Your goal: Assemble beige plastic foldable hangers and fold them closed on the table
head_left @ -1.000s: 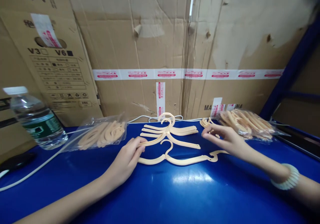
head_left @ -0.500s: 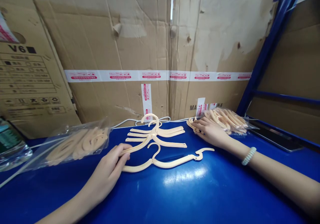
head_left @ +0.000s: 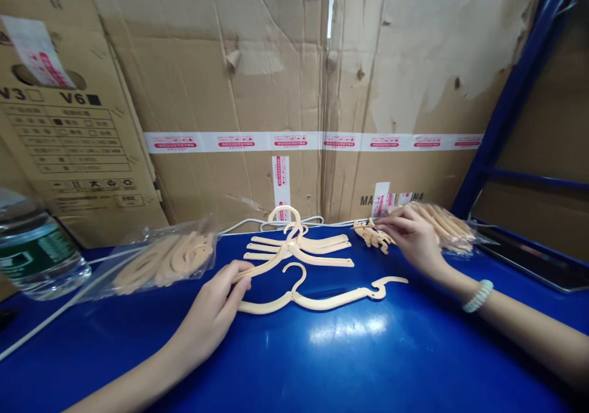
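Note:
A single cream plastic hanger [head_left: 322,299] lies flat on the blue table [head_left: 350,364]. Behind it sits a small stack of the same hangers [head_left: 299,244]. My left hand [head_left: 216,305] rests on the table with its fingertips pressed on the left arm of a stacked hanger. My right hand [head_left: 414,238] reaches to the back right, its fingers curled over a little heap of small cream hook pieces [head_left: 370,234] beside a clear bag of the same parts [head_left: 444,223]. A pale beaded bracelet sits on my right wrist.
A clear bag of cream hanger parts [head_left: 161,256] lies at the left, a water bottle [head_left: 34,250] beyond it, and a white cable [head_left: 69,302] runs across the table. Cardboard boxes [head_left: 276,94] wall the back. A blue rack post [head_left: 510,94] stands at the right.
My right hand went from the single hanger's right end back to the heap of small hook pieces and stays on them. My left hand has kept its place on the stack. The camera swung sideways.

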{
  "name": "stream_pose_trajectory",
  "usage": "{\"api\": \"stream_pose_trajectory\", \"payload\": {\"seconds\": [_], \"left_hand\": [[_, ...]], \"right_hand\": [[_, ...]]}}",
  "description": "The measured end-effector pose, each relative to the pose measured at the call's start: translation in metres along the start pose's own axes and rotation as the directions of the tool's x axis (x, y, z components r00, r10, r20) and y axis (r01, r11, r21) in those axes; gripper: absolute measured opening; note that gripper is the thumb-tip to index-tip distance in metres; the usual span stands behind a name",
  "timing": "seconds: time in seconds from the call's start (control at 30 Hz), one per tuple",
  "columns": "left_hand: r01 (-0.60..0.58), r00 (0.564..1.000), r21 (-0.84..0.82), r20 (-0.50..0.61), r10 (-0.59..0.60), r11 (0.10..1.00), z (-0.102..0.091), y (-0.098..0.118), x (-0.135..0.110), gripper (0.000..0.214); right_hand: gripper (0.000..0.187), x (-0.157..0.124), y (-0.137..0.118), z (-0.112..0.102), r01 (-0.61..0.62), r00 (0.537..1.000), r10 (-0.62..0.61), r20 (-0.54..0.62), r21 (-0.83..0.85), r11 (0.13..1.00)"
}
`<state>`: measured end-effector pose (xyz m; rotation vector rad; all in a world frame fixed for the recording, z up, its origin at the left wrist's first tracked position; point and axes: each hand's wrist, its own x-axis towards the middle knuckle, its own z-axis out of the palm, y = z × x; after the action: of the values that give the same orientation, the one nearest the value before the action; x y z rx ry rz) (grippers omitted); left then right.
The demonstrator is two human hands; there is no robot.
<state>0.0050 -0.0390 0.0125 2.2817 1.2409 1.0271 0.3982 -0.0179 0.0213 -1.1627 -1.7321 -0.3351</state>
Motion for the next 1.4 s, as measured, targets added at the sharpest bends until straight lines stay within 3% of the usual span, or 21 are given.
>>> {"api": "stream_pose_trajectory", "payload": {"seconds": [0.07,0.13,0.2,0.27,0.43,0.53,0.6,0.7,0.8,0.93,1.17,1.27,1.4], "left_hand": [[0.005,1.000,-0.007,-0.008,-0.005,1.000,0.000,0.002,-0.001,0.023],[0.006,1.000,-0.017,-0.010,-0.006,1.000,0.000,0.003,-0.001,0.023],[0.004,1.000,-0.026,-0.011,-0.004,1.000,0.000,0.003,-0.002,0.022],[0.005,1.000,-0.029,-0.012,-0.006,1.000,0.000,0.003,-0.003,0.021],[-0.004,1.000,-0.029,-0.014,0.003,1.000,-0.001,0.001,-0.004,0.021],[-0.006,1.000,-0.025,-0.010,0.006,1.000,-0.001,0.002,-0.003,0.021],[-0.005,1.000,-0.026,-0.008,0.005,1.000,-0.002,0.003,-0.003,0.021],[-0.005,1.000,-0.014,-0.009,0.005,1.000,-0.001,0.003,-0.002,0.021],[0.000,1.000,0.003,-0.008,0.000,1.000,-0.001,0.002,-0.002,0.021],[0.008,1.000,0.018,-0.004,-0.008,1.000,-0.002,0.002,-0.002,0.022],[-0.019,1.000,0.010,-0.011,0.019,1.000,-0.001,0.001,-0.002,0.019],[-0.024,1.000,0.017,-0.016,0.025,1.000,-0.001,0.002,-0.002,0.020],[-0.026,0.999,0.024,-0.024,0.026,0.999,0.000,0.002,-0.002,0.021]], "right_hand": [[0.022,0.000,-0.013,-0.005,-0.068,0.996,0.072,-0.056,0.055,0.996],[0.025,-0.002,-0.028,-0.007,-0.214,0.972,0.229,-0.050,0.215,0.953],[0.032,-0.005,-0.044,-0.006,-0.407,0.901,0.432,0.041,0.423,0.810],[0.042,-0.010,-0.057,-0.003,-0.562,0.799,0.574,0.180,0.563,0.606],[0.045,-0.019,-0.072,0.005,-0.738,0.599,0.664,0.449,0.631,0.239],[0.038,-0.021,-0.070,0.007,-0.785,0.503,0.668,0.548,0.614,0.087],[0.035,-0.022,-0.069,0.008,-0.787,0.466,0.671,0.577,0.616,0.017],[0.036,-0.023,-0.068,0.008,-0.786,0.451,0.661,0.599,0.618,-0.025],[0.032,-0.024,-0.071,0.008,-0.810,0.473,0.618,0.628,0.585,0.025],[0.030,-0.025,-0.076,0.006,-0.802,0.537,0.527,0.659,0.592,0.077],[0.041,-0.025,-0.076,0.009,-0.816,0.551,0.511,0.660,0.555,0.162],[0.039,-0.025,-0.074,0.007,-0.795,0.591,0.480,0.648,0.568,0.213],[0.034,-0.022,-0.074,0.004,-0.803,0.588,0.455,0.669,0.553,0.224]]}}
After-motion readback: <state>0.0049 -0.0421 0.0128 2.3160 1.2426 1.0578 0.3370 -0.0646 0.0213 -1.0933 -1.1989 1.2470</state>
